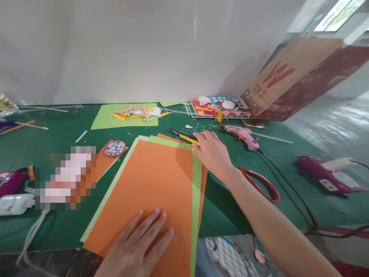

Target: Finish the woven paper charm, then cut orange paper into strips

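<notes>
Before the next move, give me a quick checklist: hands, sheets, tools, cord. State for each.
1. Left hand spread flat on the top orange sheet: ok.
2. Sheet edges flush: not ok; green sheet juts out on the right.
3. Right hand grip on the yellow tool: cannot tell; fingers are at it, but the palm side is hidden.
4. Pink glue gun off the stack: ok, lying to its right. Hot or cold: cannot tell.
5. Black cord clear of the sheets: ok.
</notes>
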Available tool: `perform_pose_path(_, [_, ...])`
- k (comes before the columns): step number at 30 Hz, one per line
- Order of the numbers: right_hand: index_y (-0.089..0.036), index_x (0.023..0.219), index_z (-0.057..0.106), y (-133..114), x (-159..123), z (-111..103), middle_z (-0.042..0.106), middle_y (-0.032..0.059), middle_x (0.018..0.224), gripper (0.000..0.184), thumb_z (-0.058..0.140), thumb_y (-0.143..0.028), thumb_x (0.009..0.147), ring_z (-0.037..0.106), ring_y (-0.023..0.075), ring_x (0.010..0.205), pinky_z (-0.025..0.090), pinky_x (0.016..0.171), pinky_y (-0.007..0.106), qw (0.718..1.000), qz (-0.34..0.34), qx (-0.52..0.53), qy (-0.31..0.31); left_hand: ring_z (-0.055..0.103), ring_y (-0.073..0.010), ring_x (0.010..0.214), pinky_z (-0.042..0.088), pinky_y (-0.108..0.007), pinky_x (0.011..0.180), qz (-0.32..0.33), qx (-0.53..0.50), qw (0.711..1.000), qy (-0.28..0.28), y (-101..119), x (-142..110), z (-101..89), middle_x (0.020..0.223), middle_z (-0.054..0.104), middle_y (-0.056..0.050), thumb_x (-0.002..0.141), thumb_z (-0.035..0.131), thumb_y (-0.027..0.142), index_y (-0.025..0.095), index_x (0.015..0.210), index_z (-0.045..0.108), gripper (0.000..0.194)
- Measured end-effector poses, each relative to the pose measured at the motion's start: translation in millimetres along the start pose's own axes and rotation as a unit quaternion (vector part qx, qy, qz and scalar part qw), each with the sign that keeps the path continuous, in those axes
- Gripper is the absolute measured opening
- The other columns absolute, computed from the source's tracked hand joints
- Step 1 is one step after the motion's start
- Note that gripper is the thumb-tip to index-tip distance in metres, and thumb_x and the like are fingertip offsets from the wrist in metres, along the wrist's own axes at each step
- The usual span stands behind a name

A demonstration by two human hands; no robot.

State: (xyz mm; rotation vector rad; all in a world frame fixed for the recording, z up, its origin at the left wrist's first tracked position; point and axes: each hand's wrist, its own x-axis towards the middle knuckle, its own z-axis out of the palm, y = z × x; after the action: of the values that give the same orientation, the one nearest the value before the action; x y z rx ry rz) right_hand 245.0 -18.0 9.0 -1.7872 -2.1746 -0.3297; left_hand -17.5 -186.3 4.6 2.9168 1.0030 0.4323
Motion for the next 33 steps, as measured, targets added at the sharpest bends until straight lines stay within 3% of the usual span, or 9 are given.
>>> perform_pose_path(5, [-0.013,0.116,0.059,-5.1,-0.3,-3.8,0.06,0.0131,0.106,0.032,0.043,-0.019,0.089,0.054,0.0248,0.101,0.049,0.079,0.035,0.996,-0.045,0.071,0.001,0.05,-0.0258,0.124,0.047,-0.036,0.099,-0.017,-0.035,0.998,-0.044,-3.7,2.1,-2.6,0.137,0.051,-0.005,0.072,0.067,0.053,0.026,0.127,0.054,0.063])
perform_pose_path(8, [-0.014,0.115,0.06,-6.1,-0.8,-5.8,0.062,0.0122,0.106,0.032,0.044,-0.018,0.088,0.055,0.0242,0.101,0.048,0.081,0.035,0.993,-0.05,0.103,-0.001,0.057,-0.0231,0.116,0.049,-0.033,0.094,-0.009,-0.069,0.995,-0.077,-9.1,13.5,-18.3,0.128,0.059,-0.003,0.084,0.059,0.035,0.028,0.108,0.067,0.026])
perform_pose_path(10, [-0.014,0.11,0.062,-5.8,-1.1,-6.9,0.064,0.0112,0.103,0.029,0.045,-0.018,0.087,0.056,0.0242,0.1,0.047,0.082,0.035,0.991,-0.034,0.132,0.014,0.066,-0.0184,0.101,0.052,-0.026,0.087,0.002,-0.123,0.986,-0.112,-13.9,23.6,-31.3,0.111,0.07,-0.002,0.088,0.049,0.025,0.029,0.104,0.069,0.026])
perform_pose_path(12, [-0.016,0.1,0.065,-5.3,-1.1,-8.5,0.066,0.0093,0.096,0.024,0.045,-0.019,0.086,0.059,0.0227,0.092,0.046,0.078,0.033,0.983,0.005,0.18,0.032,0.069,-0.0173,0.072,0.054,-0.024,0.069,-0.065,-0.177,0.979,-0.081,-20.8,34.3,-43.3,0.077,0.074,-0.002,0.089,0.045,0.029,0.027,0.091,0.073,0.028])
perform_pose_path(15, [-0.018,0.083,0.065,-4.0,-0.5,-12.4,0.068,0.0051,0.079,0.021,0.046,-0.027,0.086,0.06,0.0179,0.07,0.044,0.067,0.029,0.959,0.074,0.272,0.038,0.044,-0.0103,0.037,0.036,-0.02,0.039,-0.218,-0.224,0.95,0.001,-35.2,49.6,-55.8,0.041,0.047,0.003,0.086,0.051,0.039,0.021,0.05,0.059,0.041])
perform_pose_path(18, [-0.018,0.074,0.061,-3.3,0.9,-16.5,0.064,0.0016,0.064,0.031,0.044,-0.041,0.087,0.056,0.0145,0.056,0.041,0.061,0.027,0.931,0.135,0.338,0.007,0.035,-0.008,0.038,0.027,-0.019,0.037,-0.326,-0.31,0.89,0.07,-50.7,63.9,-58.5,0.04,0.036,0.005,0.074,0.064,0.04,0.018,0.042,0.048,0.042])
perform_pose_path(22, [-0.017,0.088,0.061,-7.2,3.3,-19.4,0.065,0.0028,0.067,0.04,0.038,-0.05,0.089,0.06,0.0152,0.057,0.045,0.058,0.027,0.868,0.176,0.459,-0.07,0.051,-0.013,0.046,0.042,-0.023,0.045,-0.399,-0.517,0.746,0.127,-64.6,80.5,-49.1,0.049,0.054,0.001,0.071,0.067,0.048,0.017,0.061,0.064,0.033])
perform_pose_path(27, [-0.019,0.126,0.049,-14.3,3.0,-23.9,0.067,0.0101,0.106,0.051,0.026,-0.05,0.093,0.065,0.0184,0.094,0.052,0.075,0.03,0.716,0.148,0.663,-0.162,0.053,-0.01,0.045,0.043,-0.021,0.044,-0.36,-0.668,0.646,0.086,-72.3,98.2,-41.4,0.053,0.06,0.0,0.053,0.08,0.046,0.015,0.06,0.067,0.034])
perform_pose_path(33, [-0.022,0.128,0.051,-14.4,-2.6,-26.4,0.068,0.0116,0.106,0.078,-0.005,-0.06,0.089,0.062,0.0228,0.105,0.052,0.078,0.04,0.678,0.057,0.69,-0.244,0.062,-0.0108,0.056,0.048,-0.019,0.053,-0.32,-0.754,0.573,0.015,-69.1,125.2,-31.4,0.067,0.068,-0.001,0.061,0.079,0.043,0.016,0.074,0.07,0.031])
